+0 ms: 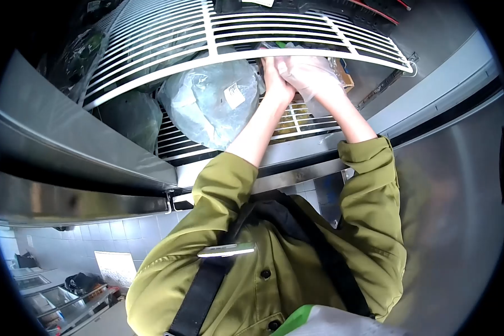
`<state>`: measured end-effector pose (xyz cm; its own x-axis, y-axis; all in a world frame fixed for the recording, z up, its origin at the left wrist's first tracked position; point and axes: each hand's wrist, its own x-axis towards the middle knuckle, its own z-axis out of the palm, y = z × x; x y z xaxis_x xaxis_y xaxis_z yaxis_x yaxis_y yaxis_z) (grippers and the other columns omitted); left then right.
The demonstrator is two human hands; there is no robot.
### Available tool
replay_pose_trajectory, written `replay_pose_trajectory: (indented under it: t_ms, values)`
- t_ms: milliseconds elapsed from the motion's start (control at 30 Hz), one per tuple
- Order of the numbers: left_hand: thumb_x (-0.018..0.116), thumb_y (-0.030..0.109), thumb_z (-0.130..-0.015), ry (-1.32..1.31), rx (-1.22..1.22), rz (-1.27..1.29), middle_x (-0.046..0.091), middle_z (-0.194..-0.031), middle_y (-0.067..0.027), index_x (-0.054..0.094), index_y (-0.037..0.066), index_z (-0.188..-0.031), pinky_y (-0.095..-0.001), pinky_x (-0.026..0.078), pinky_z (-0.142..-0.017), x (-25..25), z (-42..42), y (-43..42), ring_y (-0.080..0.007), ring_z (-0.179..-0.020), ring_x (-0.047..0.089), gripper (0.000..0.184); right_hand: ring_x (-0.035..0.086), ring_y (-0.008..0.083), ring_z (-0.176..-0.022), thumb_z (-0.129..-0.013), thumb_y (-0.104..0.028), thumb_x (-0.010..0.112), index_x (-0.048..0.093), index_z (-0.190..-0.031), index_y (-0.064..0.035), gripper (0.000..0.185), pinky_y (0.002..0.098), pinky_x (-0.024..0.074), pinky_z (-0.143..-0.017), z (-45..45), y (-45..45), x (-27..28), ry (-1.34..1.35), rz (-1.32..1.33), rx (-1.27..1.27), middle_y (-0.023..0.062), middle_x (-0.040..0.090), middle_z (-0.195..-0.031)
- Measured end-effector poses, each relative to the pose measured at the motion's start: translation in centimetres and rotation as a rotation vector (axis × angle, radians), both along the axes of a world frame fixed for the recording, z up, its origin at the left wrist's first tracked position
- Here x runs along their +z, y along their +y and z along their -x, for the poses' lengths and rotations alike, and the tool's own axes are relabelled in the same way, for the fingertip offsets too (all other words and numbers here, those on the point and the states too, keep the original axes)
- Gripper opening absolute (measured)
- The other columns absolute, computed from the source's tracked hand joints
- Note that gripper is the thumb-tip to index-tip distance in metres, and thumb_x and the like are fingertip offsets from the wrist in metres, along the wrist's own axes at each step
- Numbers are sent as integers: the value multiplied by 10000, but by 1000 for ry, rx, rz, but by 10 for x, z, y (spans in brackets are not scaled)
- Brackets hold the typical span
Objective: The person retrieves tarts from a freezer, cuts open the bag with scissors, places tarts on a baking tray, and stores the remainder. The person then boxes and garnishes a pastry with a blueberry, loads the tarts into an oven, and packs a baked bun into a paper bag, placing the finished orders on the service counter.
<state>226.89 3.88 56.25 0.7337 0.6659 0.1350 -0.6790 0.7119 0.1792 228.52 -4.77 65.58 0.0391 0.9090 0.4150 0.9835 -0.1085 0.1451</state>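
Both hands reach into a refrigerator, just under the front bar of a white wire shelf (210, 33). My left hand (276, 79) is bare, its fingers curled and partly hidden by the shelf. Beside it and touching it, my right hand (308, 73) is covered in thin clear plastic that looks like a loose glove. A bit of something green (284, 44) shows above the hands; what they hold is mostly hidden. Left of my left hand sits a large, full, translucent plastic bag (207, 103) with a white label (234, 96). A cardboard box (341, 75) stands just right of my right hand.
A lower wire shelf (288, 120) lies beneath the hands, with yellowish items under it. Another bag (131, 120) with green contents is at the left. Steel door frames (431, 95) flank the opening. Dark trays (319, 7) rest on the upper shelf. A green-and-white bag (330, 322) shows at my front.
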Motion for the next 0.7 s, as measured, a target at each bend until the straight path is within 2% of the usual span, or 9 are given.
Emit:
replay_pose_trajectory:
  t_ms: [133,167,333,400,500,533,567,600,700]
  values:
    - [478,434,-859,52,22,19,404,-1216,-47,256,246,-1303,-406,383,-921,1,-9,4,-224,-1096,428,530,585,311,-730,-846,-303,397,561,-858,-33,316,387,472,-632,-19,17,-19,70,-18,-66,164,590,-789]
    - [477,444,-856,39,23,12,395,-1230,-62,241,247,-1312,-410,378,-925,5,-9,6,-228,-1102,427,550,588,311,-724,-830,-290,425,556,-843,-36,285,379,472,-618,-8,17,-11,191,-26,-161,168,588,-782]
    - [461,439,-864,93,141,-30,342,-1307,-87,209,207,-1338,-387,359,-951,1,-15,7,-238,-1150,400,585,570,314,-707,-799,-260,460,552,-821,-32,247,390,447,-616,-10,15,-24,393,-299,109,172,571,-758]
    - [453,440,-868,131,175,-61,334,-1316,-94,209,197,-1341,-372,355,-955,2,-16,10,-238,-1162,393,585,562,315,-716,-790,-241,462,553,-817,-30,232,391,441,-634,-9,16,-25,264,-387,119,179,565,-770]
    - [423,452,-876,127,98,-5,354,-1303,-78,203,267,-1327,-542,333,-912,13,-11,5,-274,-1165,386,535,546,320,-791,-814,-269,444,560,-852,-7,289,377,438,-706,-14,21,-6,131,-130,-242,184,563,-842]
    - [417,458,-876,117,78,22,357,-1301,-73,204,283,-1322,-588,323,-896,18,-8,2,-288,-1167,382,524,552,326,-803,-817,-268,433,568,-869,-15,291,383,445,-731,-24,21,5,204,-36,-204,184,566,-856]
    - [408,481,-869,167,29,-12,348,-1306,-69,204,315,-1304,-690,268,-842,17,-5,3,-340,-1169,365,508,556,327,-812,-813,-255,439,566,-888,-24,275,383,446,-707,-38,21,8,163,-45,-146,191,566,-868]
    - [415,501,-857,144,-18,-18,316,-1327,-70,202,311,-1300,-695,236,-866,15,-5,5,-363,-1192,326,527,561,329,-821,-810,-243,445,564,-908,-33,260,383,447,-683,-51,21,6,122,-54,-89,199,565,-880]
    - [429,517,-842,-2,-134,-15,304,-1336,-76,227,291,-1294,-684,218,-890,14,-3,12,-363,-1208,311,544,542,330,-869,-803,-264,480,564,-976,-54,286,400,434,-746,-70,19,4,50,-219,-71,172,566,-945]
